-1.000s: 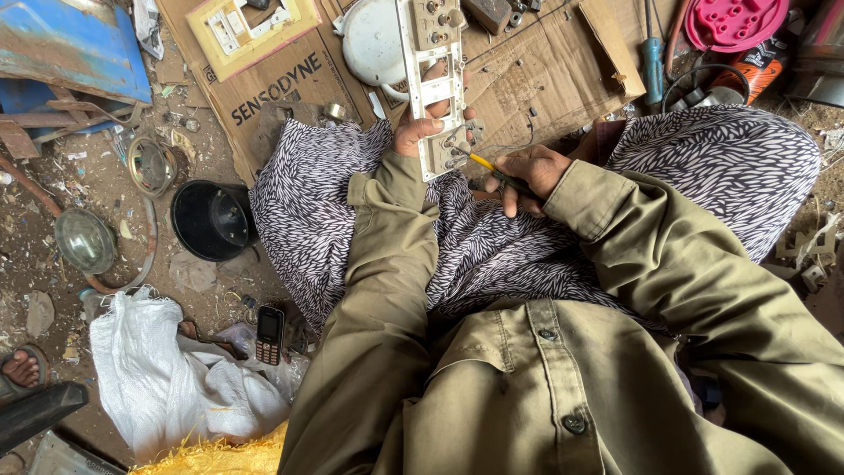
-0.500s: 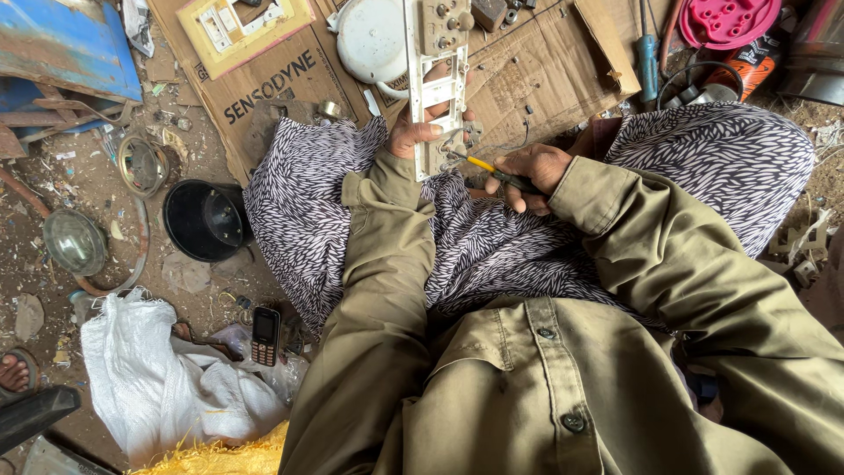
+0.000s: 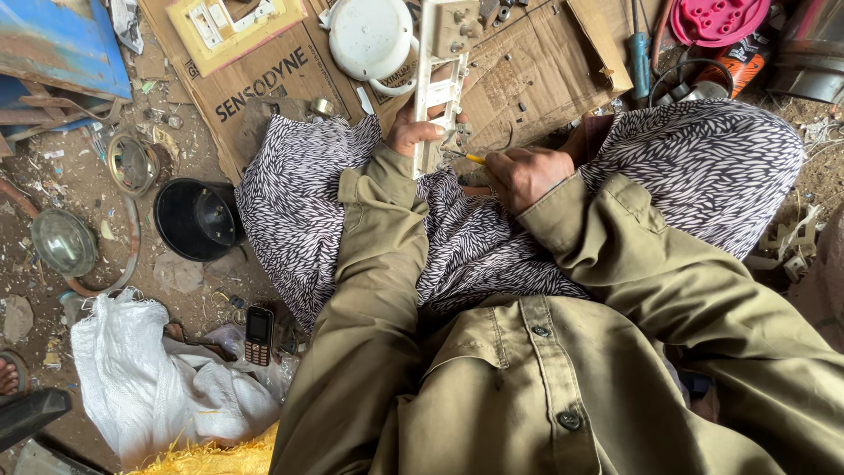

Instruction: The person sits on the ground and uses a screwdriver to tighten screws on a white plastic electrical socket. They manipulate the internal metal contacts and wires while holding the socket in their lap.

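My left hand [image 3: 413,134] grips the lower part of a long cream-white switch panel [image 3: 444,66], held upright over my lap. A yellow-handled screwdriver [image 3: 473,158] is in my right hand [image 3: 525,173], its tip pointing left at the panel's lower edge. Both olive sleeves reach forward over a black-and-white patterned cloth [image 3: 308,202] that covers my legs.
Flattened cardboard [image 3: 527,79] lies ahead with a white round fitting [image 3: 369,37], small screws and a blue-handled tool [image 3: 640,62]. At left are a black bowl-shaped shade [image 3: 198,220], round lamp lenses [image 3: 63,242], a small phone [image 3: 258,334] and a white sack [image 3: 149,387]. A pink disc [image 3: 716,19] lies top right.
The view has shifted slightly, so the things on the ground sit a little further left. Both hands stay on the panel and the screwdriver in almost the same places.
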